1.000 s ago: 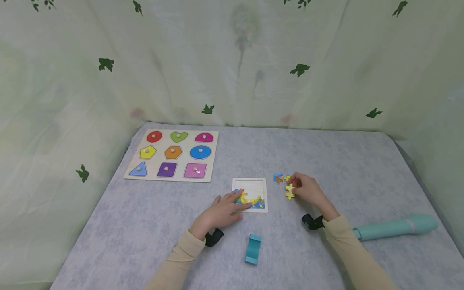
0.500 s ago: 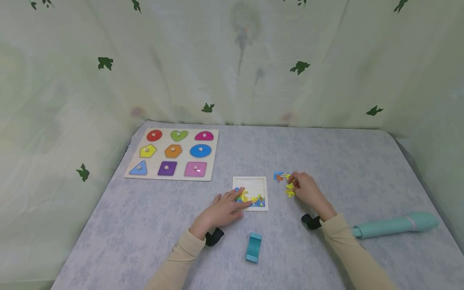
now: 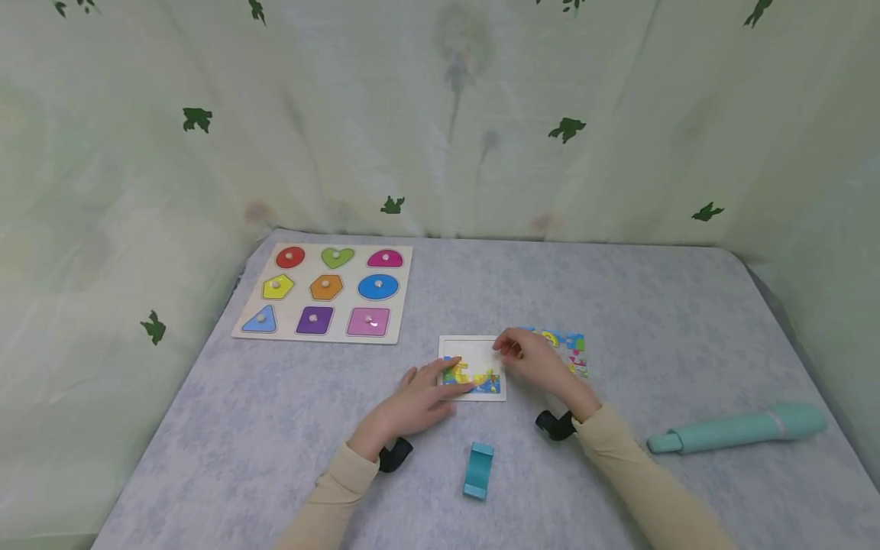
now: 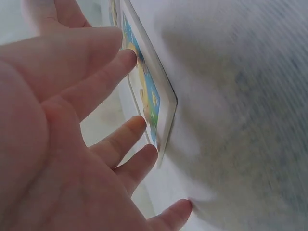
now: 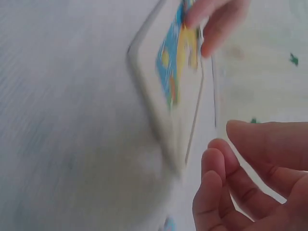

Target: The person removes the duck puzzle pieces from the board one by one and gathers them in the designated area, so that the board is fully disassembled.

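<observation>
A small square puzzle tray (image 3: 474, 342) lies in front of me, its lower part filled with blue and yellow jigsaw pieces (image 3: 486, 380). My left hand (image 3: 415, 397) rests spread over its left side, index and middle fingertips on the pieces. In the left wrist view those fingers (image 4: 127, 57) are straight and touch the picture. My right hand (image 3: 539, 365) is at the tray's right edge. The right wrist view shows its thumb and fingers (image 5: 211, 187) loosely curled near each other, with no piece visible between them. Loose jigsaw pieces (image 3: 576, 344) lie behind the right hand, partly hidden.
A wooden shape board (image 3: 351, 294) with knobbed coloured shapes lies at the back left. A teal bracket-like block (image 3: 478, 470) is in front of the tray. A rolled teal item (image 3: 742, 429) lies at the right. A pale curtain (image 3: 474, 114) surrounds the table.
My right hand has moved left from the loose pieces to the tray's right edge, uncovering other pieces behind it. My left hand stays on the tray.
</observation>
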### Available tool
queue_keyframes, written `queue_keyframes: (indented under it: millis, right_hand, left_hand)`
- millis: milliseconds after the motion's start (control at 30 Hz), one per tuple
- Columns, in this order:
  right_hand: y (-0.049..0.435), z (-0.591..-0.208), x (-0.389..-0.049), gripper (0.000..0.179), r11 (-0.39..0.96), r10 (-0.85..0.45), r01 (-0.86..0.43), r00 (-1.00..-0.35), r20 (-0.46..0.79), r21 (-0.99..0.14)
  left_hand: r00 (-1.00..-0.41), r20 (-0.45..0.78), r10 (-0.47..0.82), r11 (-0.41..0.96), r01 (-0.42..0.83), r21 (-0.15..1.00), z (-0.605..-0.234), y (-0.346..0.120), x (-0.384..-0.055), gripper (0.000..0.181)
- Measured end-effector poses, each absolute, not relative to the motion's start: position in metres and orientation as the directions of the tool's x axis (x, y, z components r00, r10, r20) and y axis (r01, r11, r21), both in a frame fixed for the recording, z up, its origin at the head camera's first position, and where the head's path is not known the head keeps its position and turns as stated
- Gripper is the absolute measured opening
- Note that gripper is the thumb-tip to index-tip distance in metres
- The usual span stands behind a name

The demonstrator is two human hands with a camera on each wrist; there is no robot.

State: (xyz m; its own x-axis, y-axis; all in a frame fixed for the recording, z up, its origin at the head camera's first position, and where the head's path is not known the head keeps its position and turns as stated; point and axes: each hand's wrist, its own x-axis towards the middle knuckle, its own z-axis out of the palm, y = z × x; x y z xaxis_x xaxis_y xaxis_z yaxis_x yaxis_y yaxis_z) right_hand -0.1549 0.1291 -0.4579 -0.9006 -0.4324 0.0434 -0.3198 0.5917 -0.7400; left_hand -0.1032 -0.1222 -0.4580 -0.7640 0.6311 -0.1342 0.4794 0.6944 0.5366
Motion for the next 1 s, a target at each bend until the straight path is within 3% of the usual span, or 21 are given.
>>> queue_keyframes:
  millis: [300, 467, 767, 1000]
  right_hand:
    - [0.092, -0.462, -0.162, 0.019, 0.467, -0.593, -0.333, -0.805, -0.011, -0.819]
    - [0.086, -0.464, -0.166, 0.022, 0.483, -0.595, -0.295, -0.801, -0.062, -0.824]
    - [0.082, -0.466, -0.169, 0.025, 0.442, -0.587, -0.274, -0.809, -0.045, -0.854]
    - [0.076, -0.467, -0.17, 0.018, 0.455, -0.616, -0.387, -0.787, 0.031, -0.802]
  left_hand:
    - [-0.795, -0.159, 0.586, 0.727, 0.429, 0.536, -0.456, -0.134, -0.098, 0.037]
    - [-0.805, -0.161, 0.571, 0.732, 0.41, 0.545, -0.455, -0.133, -0.095, 0.036]
    - [-0.816, -0.186, 0.548, 0.747, 0.376, 0.548, -0.453, -0.131, -0.094, 0.036]
    - [-0.818, -0.179, 0.547, 0.747, 0.38, 0.546, -0.453, -0.131, -0.094, 0.035]
